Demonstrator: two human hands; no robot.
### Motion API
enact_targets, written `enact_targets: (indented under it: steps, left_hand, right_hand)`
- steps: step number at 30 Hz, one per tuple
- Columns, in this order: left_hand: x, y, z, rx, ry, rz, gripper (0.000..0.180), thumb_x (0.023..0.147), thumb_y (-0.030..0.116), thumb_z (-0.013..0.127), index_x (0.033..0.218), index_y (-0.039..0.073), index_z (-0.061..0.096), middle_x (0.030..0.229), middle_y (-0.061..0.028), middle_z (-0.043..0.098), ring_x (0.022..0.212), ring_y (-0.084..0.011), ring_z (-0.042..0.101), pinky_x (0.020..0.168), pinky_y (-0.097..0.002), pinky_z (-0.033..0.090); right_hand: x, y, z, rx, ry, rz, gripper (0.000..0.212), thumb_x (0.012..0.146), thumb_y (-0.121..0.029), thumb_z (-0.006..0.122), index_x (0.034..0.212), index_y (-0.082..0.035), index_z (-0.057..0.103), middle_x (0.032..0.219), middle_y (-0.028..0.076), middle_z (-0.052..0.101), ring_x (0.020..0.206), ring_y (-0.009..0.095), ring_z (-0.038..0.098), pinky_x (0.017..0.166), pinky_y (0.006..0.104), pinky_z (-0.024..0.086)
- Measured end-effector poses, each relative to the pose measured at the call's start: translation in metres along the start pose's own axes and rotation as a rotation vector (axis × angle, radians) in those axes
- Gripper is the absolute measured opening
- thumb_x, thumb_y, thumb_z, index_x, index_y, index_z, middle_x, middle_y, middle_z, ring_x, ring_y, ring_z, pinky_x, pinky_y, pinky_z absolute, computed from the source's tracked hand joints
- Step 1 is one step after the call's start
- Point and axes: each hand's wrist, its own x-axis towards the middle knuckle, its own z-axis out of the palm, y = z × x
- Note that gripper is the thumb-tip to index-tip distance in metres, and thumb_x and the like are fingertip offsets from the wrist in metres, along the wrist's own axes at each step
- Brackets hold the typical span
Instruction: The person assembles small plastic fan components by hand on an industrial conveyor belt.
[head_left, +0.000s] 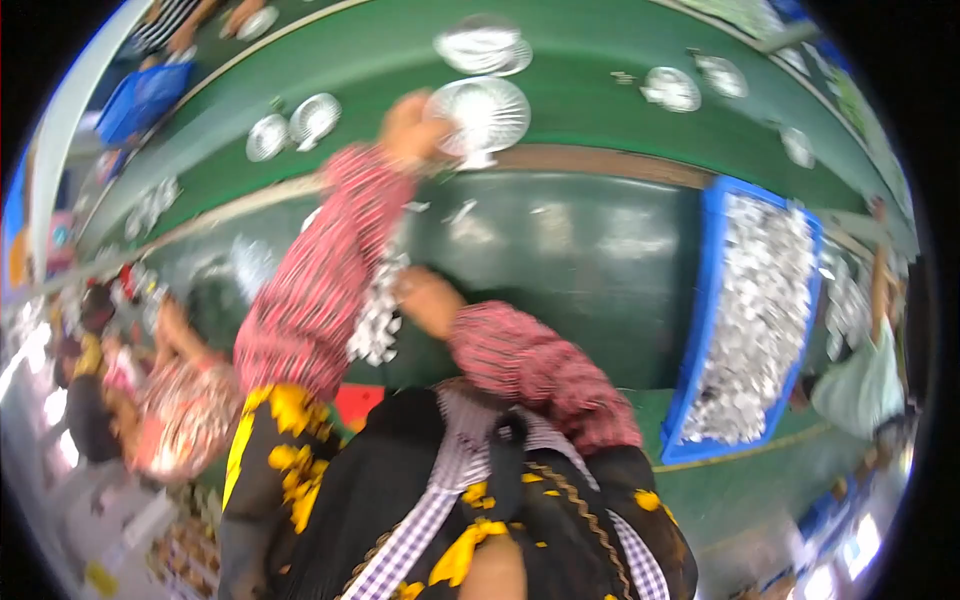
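My left hand (415, 130) reaches out to the green conveyor belt, its fingers closed on the left rim of a round white ribbed disc (490, 112) with a small foot. Just beyond that disc lies a stack of similar white discs (478, 45). Nearer to me, my right hand (428, 303) is low over the dark green worktop (570, 290), beside a strip of small white pieces (376, 325). Motion blur smears its fingers, so whether they hold a piece is unclear.
A blue tray (706, 320) heaped with small white pieces stands at the right. More white discs (316, 120) are spread along the belt. A red object (358, 405) lies near my waist. Other people (190, 400) work at the left and right edges.
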Motion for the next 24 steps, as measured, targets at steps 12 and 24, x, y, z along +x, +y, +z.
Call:
enact_targets:
  steps: [12,24]
  left_hand:
    - [-0.234,0.025,-0.104,-0.361,0.333,-0.125,0.036,0.078,-0.003,0.055,0.113,0.000,0.049,0.108,-0.0121,0.058,0.095,-0.0257,0.059,0.076,-0.0427,0.053]
    - [-0.261,0.023,-0.086,-0.405,0.271,-0.080,0.038,0.083,-0.003,0.051,0.120,-0.003,0.041,0.110,-0.0135,0.055,0.098,-0.0271,0.059,0.082,-0.0452,0.052]
  right_hand:
    - [0.049,-0.103,0.089,-0.026,-0.069,0.095,0.016,0.073,-0.008,0.053,0.084,0.002,0.059,0.097,0.021,0.053,0.083,0.030,0.059,0.064,0.0388,0.052]
    - [0.011,-0.088,0.028,-0.034,-0.080,0.211,0.029,0.075,-0.005,0.059,0.104,-0.006,0.057,0.097,0.017,0.052,0.082,0.034,0.060,0.067,0.0411,0.051]
